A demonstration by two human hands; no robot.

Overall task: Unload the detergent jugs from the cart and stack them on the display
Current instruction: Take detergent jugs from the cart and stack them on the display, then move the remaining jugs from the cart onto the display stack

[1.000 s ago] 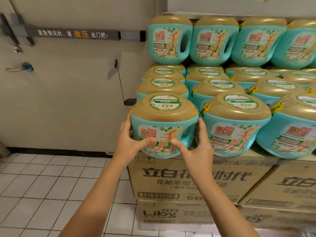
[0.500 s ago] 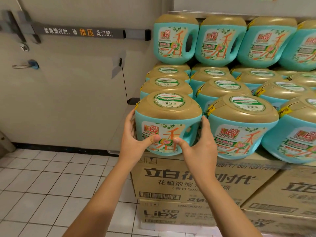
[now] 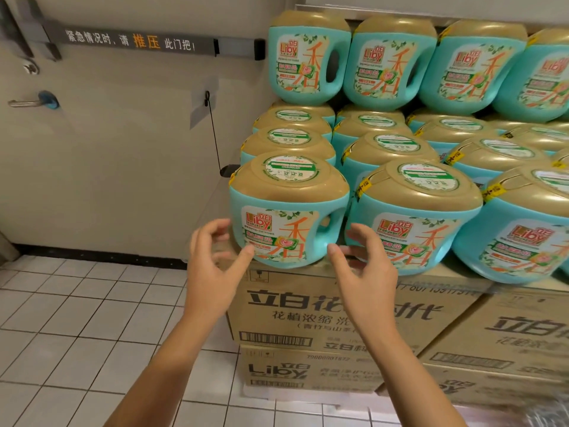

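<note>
- Detergent jug (image 3: pixel 289 211): teal body, tan cap, upright at the front left corner of the display (image 3: pixel 385 140). It stands on a cardboard carton (image 3: pixel 308 312), label facing me, handle on the side toward the neighbouring jug (image 3: pixel 415 223).
- Left hand (image 3: pixel 212 272): released, fingers spread and loosely curled beside the jug's left flank. The thumb tip lies close to the lower edge of the label; I cannot tell whether it touches.
- Right hand (image 3: pixel 366 272): released likewise, fingers loosely curled at the jug's right side, below the handle and in front of the neighbouring jug. It grasps nothing.
- Neighbouring jug stands just beside the first at the same level; jugs of the same kind fill the rows behind and to the right.
- Top row (image 3: pixel 308 60): jugs upright one tier higher at the back, labels to the front.
- Second carton (image 3: pixel 292 371) lies under the first; further cartons sit to the right.
- Left of the display: pale door (image 3: pixel 107 149) with a grey push bar (image 3: pixel 132 41) bearing printed characters; white tiled floor (image 3: pixel 61 318) below.
</note>
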